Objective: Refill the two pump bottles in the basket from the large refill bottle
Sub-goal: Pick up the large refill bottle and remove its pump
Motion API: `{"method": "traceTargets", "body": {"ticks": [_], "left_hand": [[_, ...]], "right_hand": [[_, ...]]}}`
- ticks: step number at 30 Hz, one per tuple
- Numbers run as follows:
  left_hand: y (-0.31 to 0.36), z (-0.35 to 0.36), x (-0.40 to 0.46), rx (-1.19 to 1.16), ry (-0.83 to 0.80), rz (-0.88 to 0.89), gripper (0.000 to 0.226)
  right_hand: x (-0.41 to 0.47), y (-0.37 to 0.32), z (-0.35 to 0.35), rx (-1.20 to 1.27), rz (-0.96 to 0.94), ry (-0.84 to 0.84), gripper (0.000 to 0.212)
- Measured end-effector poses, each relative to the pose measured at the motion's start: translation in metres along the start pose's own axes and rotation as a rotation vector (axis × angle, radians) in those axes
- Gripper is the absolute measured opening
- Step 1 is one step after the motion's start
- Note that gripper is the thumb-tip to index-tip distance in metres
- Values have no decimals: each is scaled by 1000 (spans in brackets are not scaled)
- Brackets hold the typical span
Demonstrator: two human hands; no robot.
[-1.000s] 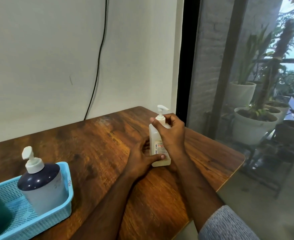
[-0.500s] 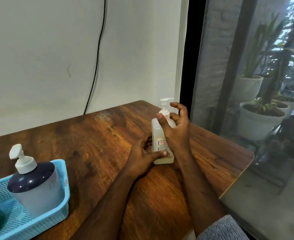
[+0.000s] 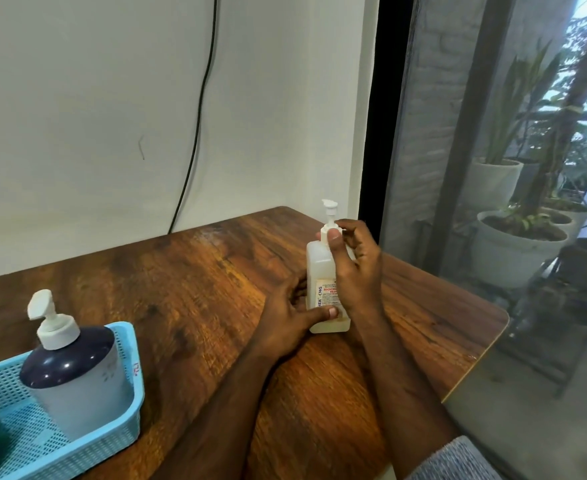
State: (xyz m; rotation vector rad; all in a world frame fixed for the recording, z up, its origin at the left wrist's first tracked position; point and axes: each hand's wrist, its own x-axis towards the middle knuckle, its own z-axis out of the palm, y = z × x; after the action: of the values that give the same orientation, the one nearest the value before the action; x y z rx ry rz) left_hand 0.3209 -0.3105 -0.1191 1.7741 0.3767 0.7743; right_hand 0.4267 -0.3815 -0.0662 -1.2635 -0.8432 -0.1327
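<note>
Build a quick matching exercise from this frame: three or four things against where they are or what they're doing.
Things:
1. left hand
2. right hand
3. dark-topped pump bottle
4. black cable

States:
A. stands in the blue basket
B. pinches the pump collar of the pale bottle
C. runs down the wall
D. grips the pale bottle's base

Pairs: 1-D, 2-B, 3-A, 4-C

The label on the pale pump bottle, far right on the counter, is partly covered by my hands. Up its left edge I read dark letters "HEK" and "CHG"; across the top, in red, "BIOCH" and under it "Han". The smaller print is too fine to read. A small red mark on the blue basket is illegible.
</note>
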Motion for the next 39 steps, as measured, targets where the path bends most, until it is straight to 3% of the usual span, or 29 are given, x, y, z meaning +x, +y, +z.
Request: {"method": "traceTargets", "body": {"ticks": [3, 8, 12, 16, 19, 24, 31, 34, 39], "left_hand": [[1, 0, -1, -9, -2, 0, 68], [0, 0, -1, 13, -1, -12, 70], [2, 1, -2, -2, 2, -20, 64], [4, 1, -3, -22, -4, -11, 62], [5, 1, -4, -26, -6, -11, 62], [4, 1, -3, -18, 0, -10, 63], [3, 2, -4, -6, -7, -12, 63], [3, 2, -4, 6, -3, -4, 62], [2, 1, -3, 18, -4, 10, 59]], "right_hand": [[0, 0, 0, 47, 54, 12, 24], [-1, -4, 0, -17, -12, 31, 31], [-2, -1, 0, 22, -3, -20, 17], [-2, 0, -1, 103, 29, -24, 28], [-2, -3, 1, 21, -15, 27, 38], [-4, 0, 0, 44, -5, -10, 18], [-3, -3, -1, 10, -33, 31, 31], [-3, 0, -1, 66, -21, 40, 19], [-4, 1, -1, 76, -1, 13, 24]]}}
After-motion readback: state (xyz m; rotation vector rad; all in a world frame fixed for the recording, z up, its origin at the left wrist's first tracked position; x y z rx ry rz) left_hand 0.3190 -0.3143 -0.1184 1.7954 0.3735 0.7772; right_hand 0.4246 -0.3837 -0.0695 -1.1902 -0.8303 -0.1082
